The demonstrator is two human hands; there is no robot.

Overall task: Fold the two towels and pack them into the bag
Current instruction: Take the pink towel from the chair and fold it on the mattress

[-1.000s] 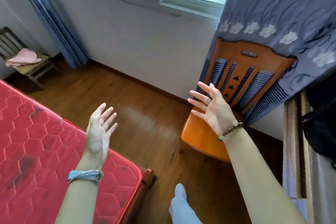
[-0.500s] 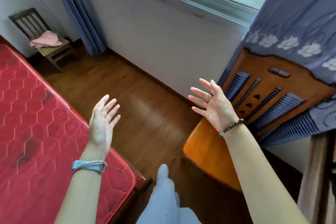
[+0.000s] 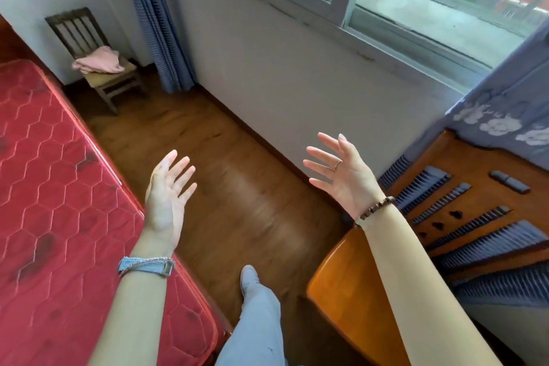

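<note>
A small dark chair (image 3: 77, 29) stands past the far end of the bed (image 3: 44, 187), against the wall. On its seat lies a loose heap of pink cloth, probably a pink towel (image 3: 99, 63), though it is too far off to be sure. It is crumpled rather than folded and touches only the seat.

The left hand (image 3: 165, 202) is raised right at the bed's near edge, above the wooden floor (image 3: 237, 193). Its grip is wide open, with the palm turned inward and the fingers straight and spread, holding and touching nothing. A pale blue watch (image 3: 145, 266) circles that wrist, which is over the red quilted mattress.

The right hand (image 3: 341, 178) is raised well apart from the bed, on the far side of the floor strip, in front of an orange wooden chair (image 3: 341, 291). Its grip is just as open and empty, with the fingers fanned and the palm facing the left hand. It wears a ring (image 3: 338, 165) on one finger and a bead bracelet (image 3: 375, 208) at the wrist.

A leg (image 3: 255, 324) in light blue trousers is planted on the floor just beside the bed's near corner.
</note>
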